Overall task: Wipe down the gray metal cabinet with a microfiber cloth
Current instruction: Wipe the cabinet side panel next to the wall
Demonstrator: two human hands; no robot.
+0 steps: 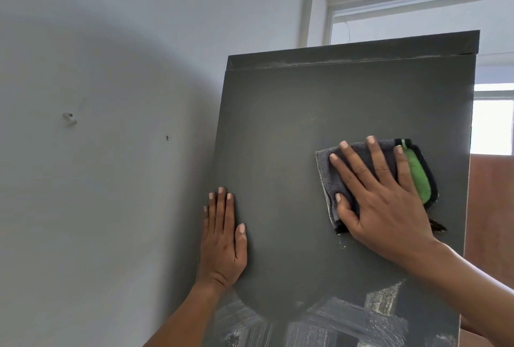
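The gray metal cabinet [306, 113] stands upright against the wall, its flat side panel facing me. A folded gray microfiber cloth [328, 171] with a green face and black trim lies flat on the panel's right half. My right hand [386, 202] presses on the cloth with fingers spread and straight. Near the panel's left edge, my left hand [222, 241] rests flat on the bare metal, fingers straight and pointing up. Dusty whitish streaks mark the lower part of the panel.
A pale wall [97, 152] with a small hook and a mark runs along the left of the cabinet. Behind the cabinet on the right are a bright window [492, 124] and a brown wooden panel [492, 207].
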